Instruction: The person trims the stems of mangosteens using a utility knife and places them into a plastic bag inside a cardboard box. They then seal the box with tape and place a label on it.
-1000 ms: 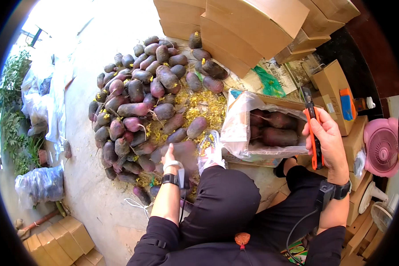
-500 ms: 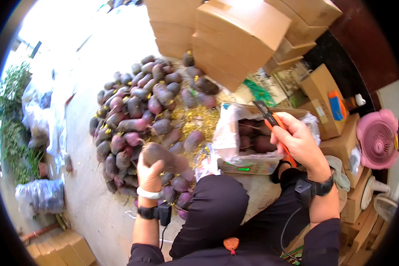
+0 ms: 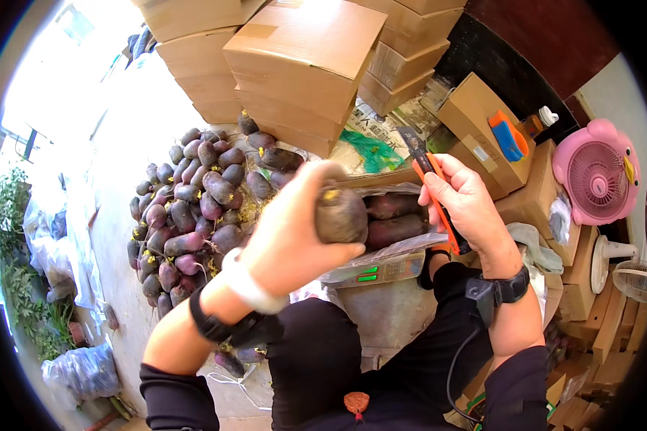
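My left hand (image 3: 287,233) grips a dark purple radish (image 3: 341,215) over the left side of an open box. The radish has a yellowish cut top, and its lower part is hidden by the hand. In the box, lined with clear plastic (image 3: 388,251), lie several more dark radishes (image 3: 395,231). The box rests on a scale with a lit green display (image 3: 367,274). Closed around an orange-and-black utility knife (image 3: 433,169), my right hand (image 3: 467,201) is over the box's right end, the knife's tip pointing up and away.
A large heap of purple radishes (image 3: 187,208) covers the floor at left. Stacked cardboard boxes (image 3: 302,65) stand behind. On the right are a tilted carton (image 3: 474,136), a pink fan (image 3: 598,172) and a white fan (image 3: 634,280). Plastic bags (image 3: 86,373) lie far left.
My left hand has carried the radish from the heap rightward to the box. My right hand keeps the knife over the box. The whole view has shifted right.
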Demonstrator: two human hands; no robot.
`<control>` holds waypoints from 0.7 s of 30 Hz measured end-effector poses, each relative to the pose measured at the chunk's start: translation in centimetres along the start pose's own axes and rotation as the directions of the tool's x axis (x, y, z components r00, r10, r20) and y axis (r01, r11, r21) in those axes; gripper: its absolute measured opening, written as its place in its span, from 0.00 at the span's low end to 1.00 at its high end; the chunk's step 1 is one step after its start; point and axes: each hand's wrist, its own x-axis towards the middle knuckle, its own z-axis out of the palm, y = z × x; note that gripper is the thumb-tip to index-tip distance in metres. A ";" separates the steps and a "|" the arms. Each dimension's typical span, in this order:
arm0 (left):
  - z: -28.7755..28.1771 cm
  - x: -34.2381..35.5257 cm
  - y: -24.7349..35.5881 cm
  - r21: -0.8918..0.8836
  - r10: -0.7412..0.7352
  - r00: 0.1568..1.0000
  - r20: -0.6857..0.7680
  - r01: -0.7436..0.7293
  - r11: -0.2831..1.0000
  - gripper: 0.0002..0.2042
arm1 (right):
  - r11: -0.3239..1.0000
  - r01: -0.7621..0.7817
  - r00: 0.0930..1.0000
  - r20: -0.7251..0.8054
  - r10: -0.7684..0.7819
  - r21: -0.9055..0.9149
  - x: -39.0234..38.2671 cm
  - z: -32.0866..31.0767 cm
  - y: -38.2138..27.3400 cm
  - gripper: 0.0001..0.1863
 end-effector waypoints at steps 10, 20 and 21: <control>5.6 3.7 -6.1 0.088 -0.418 0.849 0.322 0.412 0.907 0.31 | 0.999 -0.041 0.999 0.031 0.041 0.013 -1.1 -2.3 0.6 0.16; 9.3 4.6 -8.4 0.591 -0.494 0.435 0.753 -0.117 0.798 0.32 | 0.996 -0.088 0.994 0.067 0.089 -0.020 -1.1 -2.6 1.5 0.14; 9.6 5.1 -8.1 0.602 -0.508 0.413 0.756 -0.131 0.788 0.33 | 0.997 -0.073 0.994 0.079 0.074 -0.021 -1.0 -2.6 1.6 0.15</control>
